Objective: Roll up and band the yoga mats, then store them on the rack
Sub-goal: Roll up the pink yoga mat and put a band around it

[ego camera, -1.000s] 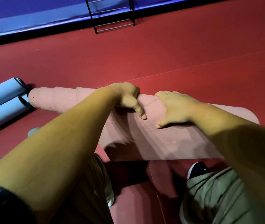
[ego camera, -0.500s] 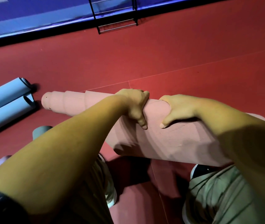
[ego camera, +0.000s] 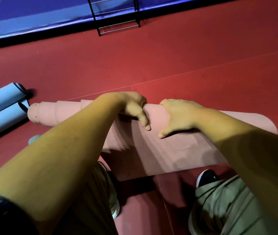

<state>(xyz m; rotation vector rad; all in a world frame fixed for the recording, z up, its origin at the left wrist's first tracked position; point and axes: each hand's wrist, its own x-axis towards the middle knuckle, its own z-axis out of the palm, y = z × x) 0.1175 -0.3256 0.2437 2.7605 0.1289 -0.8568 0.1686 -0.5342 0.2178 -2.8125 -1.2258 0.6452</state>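
Pink mat [ego camera: 160,143] under two hands [ego camera: 135,106], two blue rolls [ego camera: 1,106] beside.

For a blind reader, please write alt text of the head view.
Both hands, left hand and right hand, press on a partly rolled pink yoga mat on a red floor. Two rolled blue mats lie at left.

Left hand [ego camera: 133,107] and right hand [ego camera: 179,116] side by side, fingers curled

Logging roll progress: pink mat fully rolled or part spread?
Part spread. Both hands grip the pink mat roll; a flat section lies toward the feet.
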